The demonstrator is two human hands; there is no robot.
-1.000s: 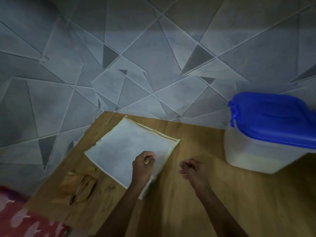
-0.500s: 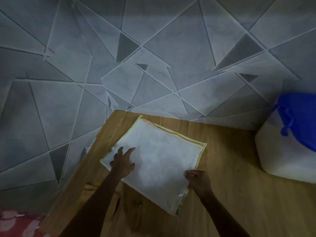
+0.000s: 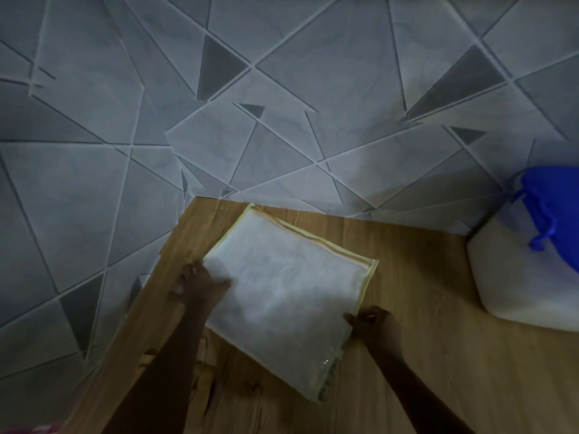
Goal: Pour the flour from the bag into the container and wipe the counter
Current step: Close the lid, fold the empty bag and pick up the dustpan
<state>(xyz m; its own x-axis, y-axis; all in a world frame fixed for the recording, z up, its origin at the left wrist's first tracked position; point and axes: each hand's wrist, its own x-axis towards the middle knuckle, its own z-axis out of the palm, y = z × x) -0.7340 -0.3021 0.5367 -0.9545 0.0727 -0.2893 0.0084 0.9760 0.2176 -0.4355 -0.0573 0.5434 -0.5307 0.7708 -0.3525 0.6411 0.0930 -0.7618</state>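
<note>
A flat, clear flour bag (image 3: 288,296) with a yellowish zip edge lies on the wooden counter (image 3: 438,355), full of white flour. My left hand (image 3: 200,285) grips the bag's left corner, fingers curled over its edge. My right hand (image 3: 374,327) pinches the bag's right edge near the lower corner. At the far right stands the white plastic container (image 3: 517,277) with its blue lid (image 3: 554,211) on; the frame edge cuts it off.
A grey wall with a triangle pattern (image 3: 282,104) rises behind and left of the counter. The counter's left edge (image 3: 156,292) runs diagonally beside my left forearm. A pink patterned scrap (image 3: 34,429) shows at the bottom left.
My left hand moved from lying flat on the bag to gripping its left corner. My right hand stays at the right edge. The view shifted left, so the container sits further right.
</note>
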